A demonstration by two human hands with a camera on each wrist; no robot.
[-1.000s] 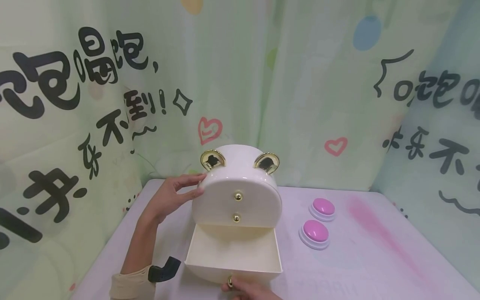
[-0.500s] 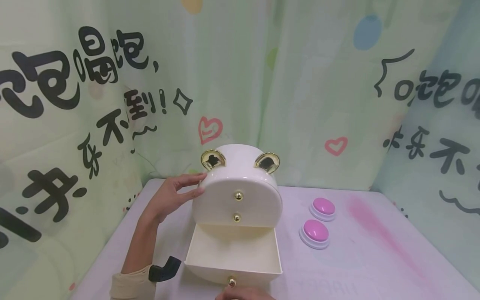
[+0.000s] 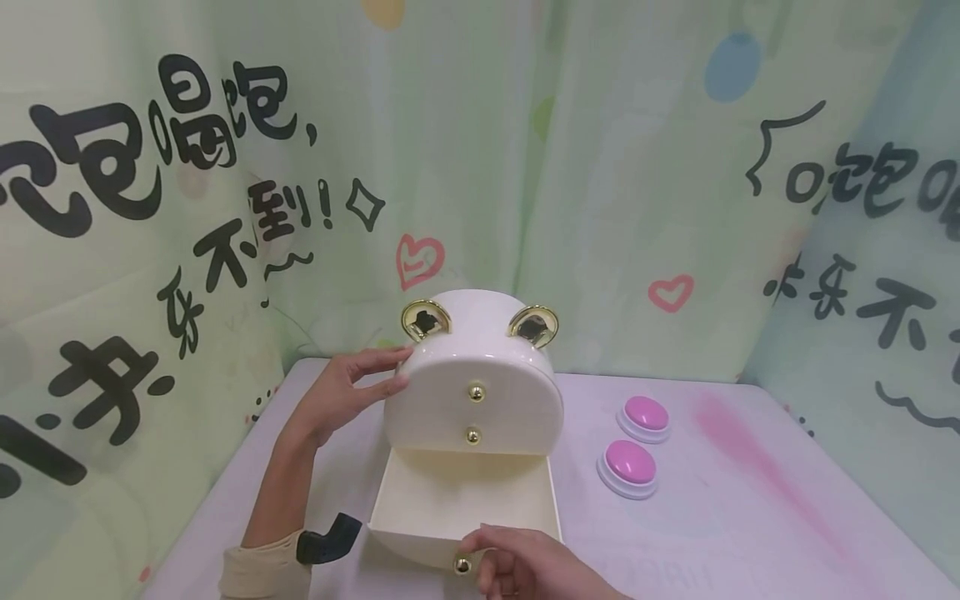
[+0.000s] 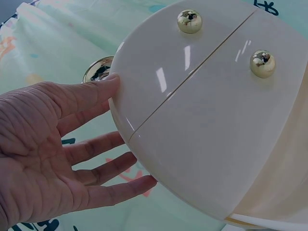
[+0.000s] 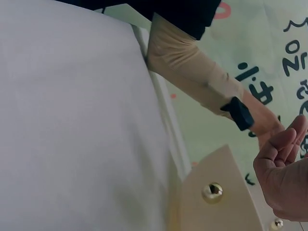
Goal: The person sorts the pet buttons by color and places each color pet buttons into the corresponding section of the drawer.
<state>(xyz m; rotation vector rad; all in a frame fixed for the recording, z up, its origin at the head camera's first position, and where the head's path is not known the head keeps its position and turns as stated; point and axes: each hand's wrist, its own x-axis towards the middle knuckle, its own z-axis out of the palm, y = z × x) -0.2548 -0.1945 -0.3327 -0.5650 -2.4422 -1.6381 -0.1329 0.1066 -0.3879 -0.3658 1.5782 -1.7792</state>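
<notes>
The left hand (image 3: 341, 396), fingers spread, touches the left side of a glossy white, round-topped box (image 3: 438, 408) standing mid-table. The right hand (image 3: 528, 567), fingers loosely bent around nothing, is at the front of its one pulled-out cream drawer (image 3: 468, 492), near a gold ball knob (image 3: 462, 566); contact is unclear. Two gold knobs (image 3: 476, 392) and two gold-rimmed ears (image 3: 425, 320) show above. Rightward sit two pink domed buttons (image 3: 632, 463). The right hand hides part of the drawer's near rim.

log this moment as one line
left hand: touching box | drawer: open | right hand: near lowest knob | pink buttons: beside box
</notes>
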